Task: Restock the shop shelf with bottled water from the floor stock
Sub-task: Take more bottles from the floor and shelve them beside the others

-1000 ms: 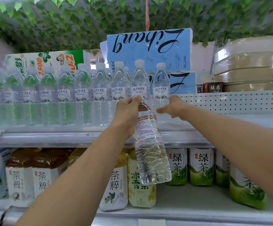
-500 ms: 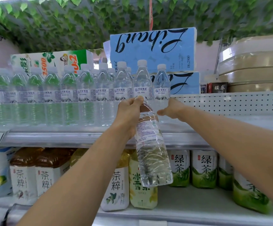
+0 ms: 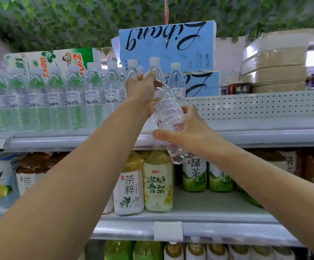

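Note:
A clear water bottle (image 3: pixel 168 113) with a white label hangs tilted in front of the upper shelf (image 3: pixel 265 136). My left hand (image 3: pixel 140 91) grips its neck and cap end. My right hand (image 3: pixel 188 131) holds its lower body, thumb across the front. Its base points down to the right, over the shelf's front rail. A row of several water bottles (image 3: pixel 73 98) with white caps stands on the upper shelf, ending just behind the held bottle. To the right of that row the shelf is bare.
Blue tissue packs (image 3: pixel 171 47) and a green-white pack (image 3: pixel 49 61) sit behind the bottles. Tea bottles (image 3: pixel 129 190) and green tea bottles (image 3: pixel 194 173) fill the shelf below. Beige stacked packs (image 3: pixel 274 66) lie at upper right. Leaf garland hangs overhead.
My right hand left the shelved bottles and took hold of the held bottle's lower body. The bottle has risen and tilted further, its base now at shelf-rail height.

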Demonstrator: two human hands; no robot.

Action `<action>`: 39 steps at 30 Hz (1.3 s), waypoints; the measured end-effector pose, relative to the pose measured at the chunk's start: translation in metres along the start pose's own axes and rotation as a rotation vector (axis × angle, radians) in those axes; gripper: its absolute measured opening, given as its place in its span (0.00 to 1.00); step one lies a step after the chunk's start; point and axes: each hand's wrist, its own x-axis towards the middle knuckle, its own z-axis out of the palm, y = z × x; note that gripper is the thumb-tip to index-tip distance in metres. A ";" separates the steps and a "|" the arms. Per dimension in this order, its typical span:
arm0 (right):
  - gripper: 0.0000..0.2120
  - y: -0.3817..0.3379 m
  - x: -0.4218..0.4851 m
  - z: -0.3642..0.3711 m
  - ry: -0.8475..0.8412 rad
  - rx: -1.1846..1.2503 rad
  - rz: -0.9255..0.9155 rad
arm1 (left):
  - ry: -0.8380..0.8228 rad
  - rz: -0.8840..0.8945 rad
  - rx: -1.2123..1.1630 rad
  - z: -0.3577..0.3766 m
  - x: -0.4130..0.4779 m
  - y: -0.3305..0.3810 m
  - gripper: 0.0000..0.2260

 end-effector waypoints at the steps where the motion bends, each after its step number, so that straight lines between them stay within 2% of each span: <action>1: 0.37 0.003 -0.002 -0.001 0.025 0.028 0.024 | -0.008 -0.009 -0.017 0.001 0.000 0.001 0.09; 3: 0.33 0.008 -0.004 -0.008 -0.009 0.192 0.058 | -0.056 -0.036 -0.020 0.003 -0.001 0.001 0.08; 7: 0.26 0.027 -0.009 -0.021 -0.232 0.567 0.079 | -0.198 -0.122 -0.072 0.004 -0.003 -0.003 0.08; 11: 0.28 0.041 -0.013 -0.020 -0.303 0.713 0.095 | -0.269 -0.144 -0.108 0.004 -0.006 -0.010 0.09; 13: 0.27 0.038 -0.013 -0.020 -0.302 0.677 0.097 | -0.267 -0.114 -0.098 0.006 -0.007 -0.011 0.08; 17: 0.22 0.016 -0.010 -0.024 -0.160 0.220 0.015 | -0.246 0.026 0.002 0.012 -0.007 -0.001 0.08; 20: 0.15 0.002 0.002 -0.032 -0.053 0.205 -0.054 | -0.273 0.136 0.080 0.013 0.000 0.015 0.12; 24: 0.25 0.001 0.044 -0.046 0.182 0.371 -0.104 | -0.119 0.334 0.269 -0.004 0.020 0.023 0.15; 26: 0.26 0.006 0.067 -0.051 0.229 0.425 -0.080 | -0.104 0.369 0.358 -0.017 0.026 0.013 0.19; 29: 0.21 0.022 0.098 -0.048 0.229 0.464 -0.017 | -0.138 0.461 0.524 -0.030 0.036 -0.015 0.23; 34: 0.27 0.046 0.127 -0.030 0.198 0.413 0.041 | -0.149 0.702 1.040 -0.035 0.051 -0.053 0.33; 38: 0.46 0.058 0.143 -0.033 0.062 0.253 0.033 | -0.167 0.741 1.227 -0.036 0.061 -0.071 0.43; 39: 0.46 0.053 0.138 -0.035 0.038 0.210 0.040 | -0.160 0.727 1.254 -0.035 0.062 -0.076 0.45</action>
